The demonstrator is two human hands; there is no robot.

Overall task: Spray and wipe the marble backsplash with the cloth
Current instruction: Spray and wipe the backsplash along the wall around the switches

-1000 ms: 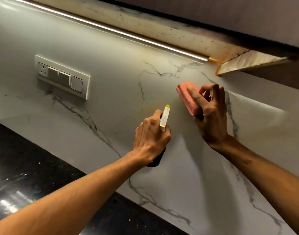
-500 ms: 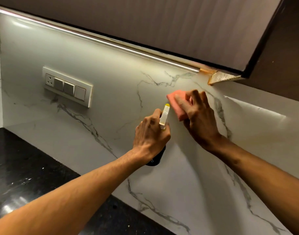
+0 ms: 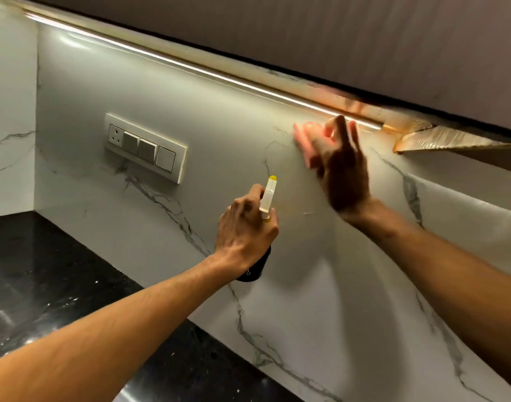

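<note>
Gripping cloth (image 3: 304, 138) against backsplash (image 3: 219, 120) under light strip (image 3: 190, 67): right hand (image 3: 344, 175); left hand (image 3: 245, 230) clasps spray bottle (image 3: 268, 195).

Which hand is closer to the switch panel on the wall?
Left. The left hand, gripping the spray bottle, is just below and right of the switch panel; the right hand, holding the pink cloth, is farther right, under the light strip.

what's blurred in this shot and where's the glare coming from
Head view: the right hand and cloth are motion-smeared; the left hand and bottle are sharp; glare comes from the light strip, mirrored on the backsplash and the counter.
</note>
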